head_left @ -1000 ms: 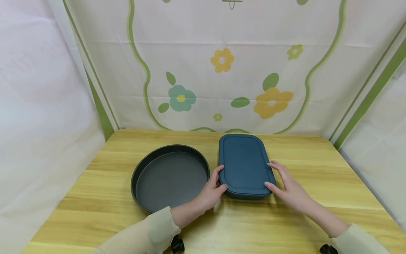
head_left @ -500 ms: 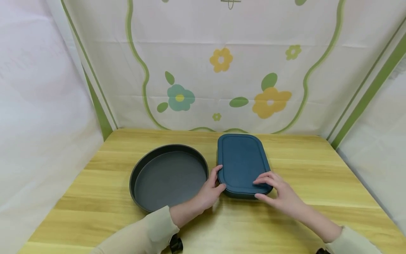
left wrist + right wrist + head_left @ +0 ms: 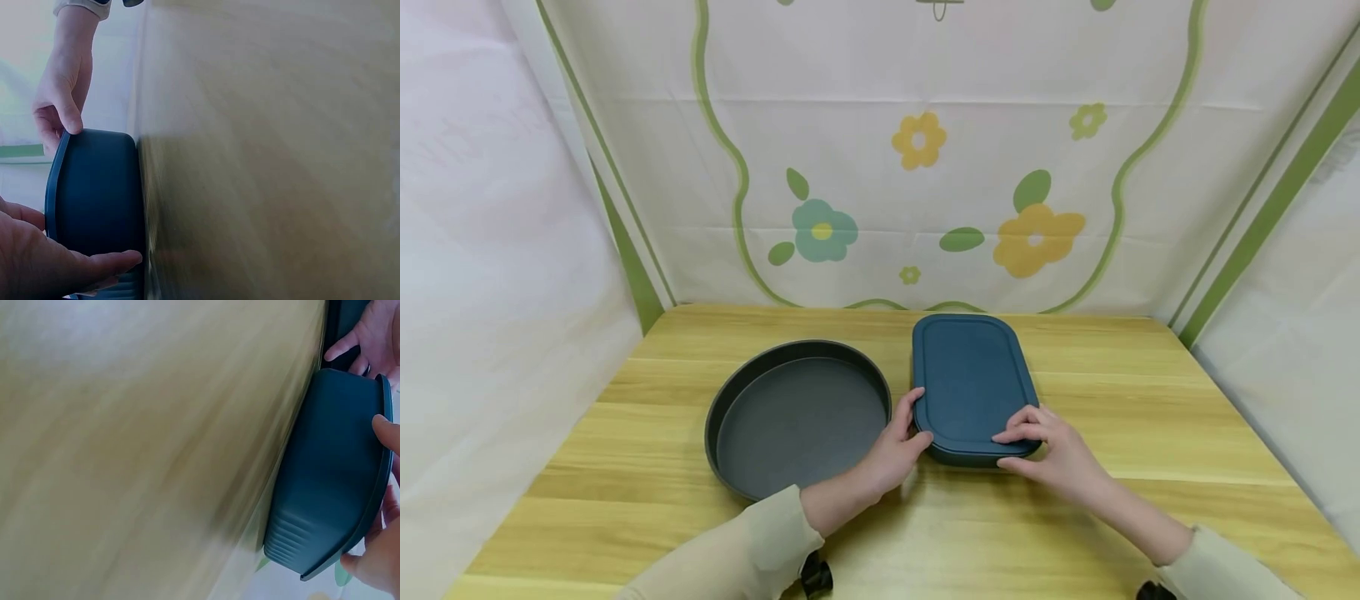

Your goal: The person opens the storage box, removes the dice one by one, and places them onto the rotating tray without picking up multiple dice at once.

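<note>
A dark blue rectangular food container (image 3: 100,194) with ribbed sides stands on the table, its matching flat lid (image 3: 972,379) on top. In the head view my left hand (image 3: 891,450) rests against the container's near left corner, thumb toward the front and fingers along the left side. The left wrist view shows its thumb reaching down the wall. My right hand (image 3: 1056,454) pinches the lid at the near right edge, thumb under the rim and curled fingers on top. From the right wrist view, the right thumb (image 3: 384,430) lies on the lid's rim.
A round dark grey pan (image 3: 801,421) stands left of the container, partly behind the left forearm. Beneath them is a wood-grain table (image 3: 985,542). White cloth with printed flowers (image 3: 919,142) hangs along its back edge.
My right hand has moved from the container's right side to the lid's near edge and now pinches it there. The left hand has stayed at the corner.
</note>
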The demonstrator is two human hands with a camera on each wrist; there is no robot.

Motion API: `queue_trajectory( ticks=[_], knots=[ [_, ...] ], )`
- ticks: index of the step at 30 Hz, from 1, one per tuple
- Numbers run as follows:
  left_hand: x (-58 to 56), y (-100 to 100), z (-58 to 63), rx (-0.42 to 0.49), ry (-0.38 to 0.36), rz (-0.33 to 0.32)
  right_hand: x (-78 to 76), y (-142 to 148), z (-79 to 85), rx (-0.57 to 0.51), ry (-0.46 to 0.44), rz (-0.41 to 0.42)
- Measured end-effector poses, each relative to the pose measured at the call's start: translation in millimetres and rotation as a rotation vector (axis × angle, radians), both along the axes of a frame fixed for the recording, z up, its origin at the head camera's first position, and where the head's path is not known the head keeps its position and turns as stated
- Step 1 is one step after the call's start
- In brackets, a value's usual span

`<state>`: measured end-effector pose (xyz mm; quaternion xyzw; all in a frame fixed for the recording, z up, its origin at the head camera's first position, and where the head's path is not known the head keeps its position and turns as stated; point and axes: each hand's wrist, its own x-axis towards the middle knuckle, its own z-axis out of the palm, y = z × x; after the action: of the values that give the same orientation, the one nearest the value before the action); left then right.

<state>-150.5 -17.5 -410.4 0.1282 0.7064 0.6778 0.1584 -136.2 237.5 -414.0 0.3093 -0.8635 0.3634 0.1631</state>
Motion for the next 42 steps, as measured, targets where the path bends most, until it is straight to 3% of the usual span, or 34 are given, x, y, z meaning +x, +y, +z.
queue_trajectory(
  ticks=[8,22,33,42],
  knots=[
    [0.9,1,1.8,0.057,-0.021,0.008,0.3,0,-1.6,-0.086,-0.055,0.029],
    [-0.5,1,3.6,0.073,-0.037,0.007,-2.0,-1,5.9,-0.121,-0.034,0.059],
    [0.9,-4,1.0,0.085,0.032,-0.021,0.6,4,14.0,-0.081,-0.059,-0.042],
    [-0.7,0,-1.1,0.067,0.048,0.004,-2.1,9,15.9,-0.101,-0.074,-0.049]
  ],
)
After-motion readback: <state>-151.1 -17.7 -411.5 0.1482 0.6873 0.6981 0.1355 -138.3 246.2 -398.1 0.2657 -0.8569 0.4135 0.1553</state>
